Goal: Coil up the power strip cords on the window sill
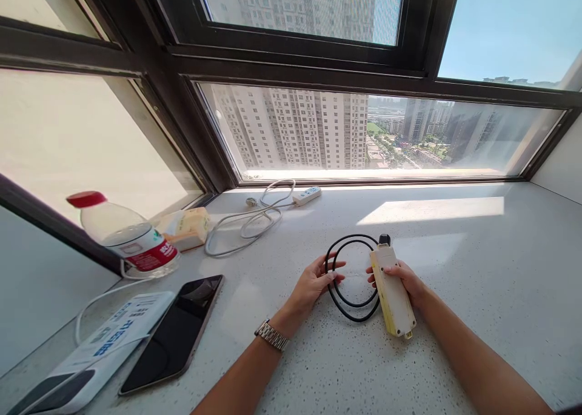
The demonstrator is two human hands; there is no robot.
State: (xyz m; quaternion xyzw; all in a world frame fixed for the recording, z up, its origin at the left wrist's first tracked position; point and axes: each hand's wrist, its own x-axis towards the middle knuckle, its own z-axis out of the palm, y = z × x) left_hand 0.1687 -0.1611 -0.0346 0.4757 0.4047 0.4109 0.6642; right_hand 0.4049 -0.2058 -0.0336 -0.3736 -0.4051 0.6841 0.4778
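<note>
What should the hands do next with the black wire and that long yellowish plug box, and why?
Probably the left hand should press the round loops of the black cable flat against the long cream-yellow plastic power strip that the right hand grips. The loops stand loose and wide between both hands, so they might spring apart otherwise.

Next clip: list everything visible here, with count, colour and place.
cream power strip: 1, cream-yellow, centre
black cable: 1 coil, black, left of it
white power strip: 1, white, by window
bottle: 1, clear, red cap, left
packet: 1, yellow-white, beside bottle
phone: 1, black, lower left
box: 1, white, beside phone
counter: 1, speckled white
left hand: 1, holds cable, watch on wrist
right hand: 1, grips cream strip
</note>
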